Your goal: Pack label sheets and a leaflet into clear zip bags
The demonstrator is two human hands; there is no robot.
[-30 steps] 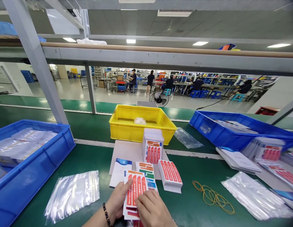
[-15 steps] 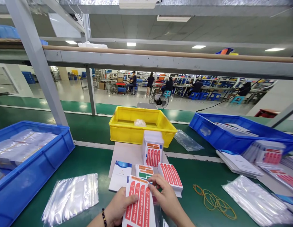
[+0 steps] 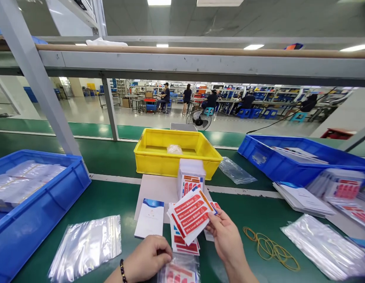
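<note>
In my right hand (image 3: 226, 236) is a small fan of label sheets (image 3: 192, 214), white with red stripes marked Max Level and Min Level. Thumb and fingers pinch their right edge, tilted above other label sheets (image 3: 185, 244). My left hand (image 3: 151, 255) is closed, its fingertips at the upper left edge of a clear plastic bag (image 3: 182, 273) with red labels showing through. A white booklet (image 3: 149, 218) with a blue top lies left of the sheets. Behind them stands a tall stack of sheets (image 3: 192, 177). Another label stack (image 3: 210, 235) is mostly hidden by my right hand.
A yellow bin (image 3: 149, 161) stands behind the stacks. Blue bins stand left (image 3: 58, 192) and right (image 3: 267, 171). Flat clear bags lie left (image 3: 88, 245) and right (image 3: 320, 243). Rubber bands (image 3: 272, 249) lie on the green bench. A metal post (image 3: 37, 78) rises at left.
The label sheets, earlier held upright between both hands, are now in my right hand alone, turned sideways and farther forward. My left hand has let go of them and sits lower, by the bag.
</note>
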